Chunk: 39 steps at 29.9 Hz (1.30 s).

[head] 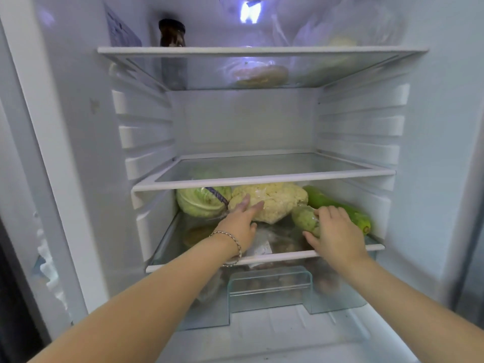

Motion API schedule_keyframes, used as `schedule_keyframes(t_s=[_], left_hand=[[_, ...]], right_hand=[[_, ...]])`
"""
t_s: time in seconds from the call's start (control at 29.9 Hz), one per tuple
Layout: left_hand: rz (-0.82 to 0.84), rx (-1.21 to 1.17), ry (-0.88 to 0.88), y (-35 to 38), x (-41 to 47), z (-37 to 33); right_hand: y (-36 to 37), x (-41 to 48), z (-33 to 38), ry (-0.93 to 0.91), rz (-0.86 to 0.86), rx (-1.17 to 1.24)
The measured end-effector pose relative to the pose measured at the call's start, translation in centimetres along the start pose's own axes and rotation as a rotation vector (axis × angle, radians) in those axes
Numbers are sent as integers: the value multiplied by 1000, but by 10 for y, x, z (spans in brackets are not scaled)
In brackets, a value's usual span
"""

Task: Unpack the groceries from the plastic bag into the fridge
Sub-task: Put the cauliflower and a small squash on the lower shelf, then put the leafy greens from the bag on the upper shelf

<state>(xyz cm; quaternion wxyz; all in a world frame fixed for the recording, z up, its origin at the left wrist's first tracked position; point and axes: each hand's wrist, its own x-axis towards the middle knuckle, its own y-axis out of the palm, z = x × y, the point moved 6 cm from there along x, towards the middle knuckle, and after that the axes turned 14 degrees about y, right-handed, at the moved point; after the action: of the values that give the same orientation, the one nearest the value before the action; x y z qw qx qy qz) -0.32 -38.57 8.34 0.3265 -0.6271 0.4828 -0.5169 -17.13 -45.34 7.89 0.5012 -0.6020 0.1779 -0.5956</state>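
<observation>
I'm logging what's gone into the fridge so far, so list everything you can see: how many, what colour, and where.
cabbage: one, pale green, lowest shelf, left
cauliflower: one, cream, film-wrapped, lowest shelf, middle
long gourd: one, bright green, lowest shelf, right
small gourd: one, pale green, in front of the long gourd
jar: one, dark, top shelf, left
plastic bags: count unclear, clear, top shelf, right
round flat item: one, pale tan, seen through the top shelf's glass
drawer: one, clear, below the lowest shelf
bracelet: one, silvery, left wrist
left hand: fingers straight, touching the cauliflower
right hand: gripping the small gourd
</observation>
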Motion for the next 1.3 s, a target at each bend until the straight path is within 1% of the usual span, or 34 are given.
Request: schedule_keyframes(t_s=[0.03, 0.07, 0.17, 0.23, 0.37, 0.4, 0.43, 0.47, 0.5, 0.53, 0.6, 0.7, 0.77, 0.8, 0.87, 0.94, 0.97, 1.04, 1.1, 1.17, 1.24, 1.3], left_hand=[[26, -11, 10, 4, 4, 1], [37, -25, 14, 6, 7, 0], [39, -60, 15, 11, 7, 3], [60, -75, 38, 12, 6, 6], [117, -108, 62, 8, 1, 10], [124, -112, 59, 7, -2, 10], [125, -108, 54, 4, -6, 9], [118, -98, 43, 1, -11, 9], [103, -81, 17, -4, -19, 8], [78, -52, -25, -10, -28, 8], [25, 21, -118, -24, -51, 7], [-35, 113, -226, -43, -94, 0], [-61, 184, -312, -53, -129, -6], [-57, 225, -360, -55, -149, -9], [-17, 305, -457, -55, -193, -19], [53, 342, -599, -48, -244, -29], [101, 343, -692, -42, -273, -35], [181, 331, -869, -31, -331, -58], [222, 301, -1033, -22, -393, -87], [209, 258, -1202, -16, -458, -123], [162, 208, -1371, -12, -523, -169], [92, 176, -1526, -9, -589, -224]], right_hand=[[-1, 1, 0, -8, -36, -33], [-2, 2, -1, 21, -55, -35], [0, 3, -10, 152, -51, -6], [1, 2, -9, 175, -80, -35], [-5, 0, 0, 192, -40, -130], [-7, -4, 1, 190, -31, -157], [-9, -9, 5, 179, -33, -133], [-13, -17, 11, 143, -57, -61], [-17, -25, 19, 75, -96, 30], [-19, -35, 30, -7, -98, 118], [-23, -56, 54, -107, 33, 269], [-12, -85, 82, -117, 418, 523], [-7, -105, 103, -158, 685, 619], [-5, -117, 112, -212, 807, 593], [-3, -148, 127, -362, 997, 487], [-3, -184, 138, -499, 1147, 437], [-3, -204, 141, -562, 1196, 407], [-8, -249, 147, -714, 1220, 303], [-21, -300, 151, -910, 1213, 191], [-44, -355, 155, -1109, 1191, 93], [-72, -412, 156, -1280, 1172, 46], [-110, -473, 150, -1479, 1098, -25]])
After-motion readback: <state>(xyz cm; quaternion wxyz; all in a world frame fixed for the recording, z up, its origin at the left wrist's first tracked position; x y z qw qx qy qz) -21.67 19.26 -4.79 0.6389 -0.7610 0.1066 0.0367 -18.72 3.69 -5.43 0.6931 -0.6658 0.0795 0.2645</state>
